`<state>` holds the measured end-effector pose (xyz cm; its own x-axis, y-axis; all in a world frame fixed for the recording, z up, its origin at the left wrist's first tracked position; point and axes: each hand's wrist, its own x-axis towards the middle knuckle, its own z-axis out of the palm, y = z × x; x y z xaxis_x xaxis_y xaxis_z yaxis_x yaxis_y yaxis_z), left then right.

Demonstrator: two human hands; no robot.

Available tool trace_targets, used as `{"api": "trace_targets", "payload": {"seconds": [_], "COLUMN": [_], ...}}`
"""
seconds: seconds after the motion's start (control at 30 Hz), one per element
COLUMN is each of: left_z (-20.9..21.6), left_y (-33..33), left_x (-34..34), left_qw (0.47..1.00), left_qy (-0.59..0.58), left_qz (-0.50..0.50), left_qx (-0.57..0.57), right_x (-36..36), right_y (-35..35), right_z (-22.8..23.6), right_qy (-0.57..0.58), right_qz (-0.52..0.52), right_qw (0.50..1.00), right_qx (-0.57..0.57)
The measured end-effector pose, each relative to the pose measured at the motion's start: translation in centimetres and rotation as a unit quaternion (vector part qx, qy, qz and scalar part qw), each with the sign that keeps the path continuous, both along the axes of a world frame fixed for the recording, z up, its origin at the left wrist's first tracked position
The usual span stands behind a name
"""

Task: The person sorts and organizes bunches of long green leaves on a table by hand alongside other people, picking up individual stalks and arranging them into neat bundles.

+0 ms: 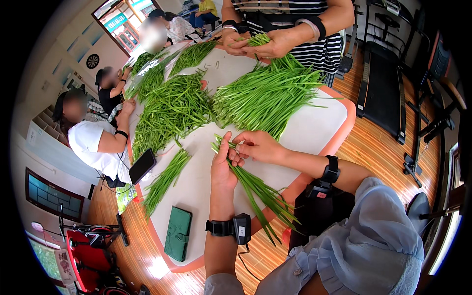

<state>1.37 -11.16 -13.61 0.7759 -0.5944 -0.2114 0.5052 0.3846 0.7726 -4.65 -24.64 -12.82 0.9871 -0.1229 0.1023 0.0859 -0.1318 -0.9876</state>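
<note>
My left hand (223,169) is closed round a small bunch of garlic chives (253,187), whose long green leaves trail down to the right past the table edge. Against the upper end of that bunch, the bent fingers of my right hand (259,147) pinch at the stalks. What exactly lies between those fingertips is too small to make out. Just beyond my hands spreads a large pile of chives (268,96), laid roughly in line. To its left lies a more tangled heap of chives (172,105). A neat small bunch (168,179) rests alone to the left of my left hand.
A green wallet-style phone case (178,233) lies on the white table (314,125) near its front edge. Across from me, a person's hands (270,45) hold chives. More people sit along the left side, near a dark phone (142,166). A treadmill (382,88) stands at right.
</note>
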Motion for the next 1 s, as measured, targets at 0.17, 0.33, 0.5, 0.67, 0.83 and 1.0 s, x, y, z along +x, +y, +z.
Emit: {"api": "trace_targets", "payload": {"seconds": [0.17,0.33,0.5,0.67,0.83,1.0], "left_z": [0.4,0.2,-0.1,0.0,-0.8,-0.3], "left_y": [-0.2,-0.2,0.1,-0.2,0.4,0.3], "left_x": [-0.4,-0.2,0.2,0.2,0.8,0.3], "left_qw": [0.999,0.998,0.999,0.997,0.996,0.994], "left_qy": [-0.037,-0.029,-0.032,0.010,0.074,0.049], "left_qz": [-0.012,-0.027,0.002,0.070,0.021,-0.098], "left_qx": [0.017,0.038,0.037,0.034,-0.040,-0.029], "right_x": [-0.4,-0.6,-1.0,-3.4,-6.1,-4.1], "right_y": [-0.8,-1.0,-1.1,-1.2,-2.9,-5.5], "right_z": [-0.9,-1.1,-1.6,-1.5,0.9,1.8], "right_qy": [0.053,0.068,0.090,0.110,0.077,0.010], "right_qz": [0.020,0.028,0.084,0.147,0.270,0.044], "right_qw": [0.996,0.994,0.988,0.976,0.949,0.987], "right_qx": [0.064,0.080,0.097,0.113,-0.143,-0.152]}}
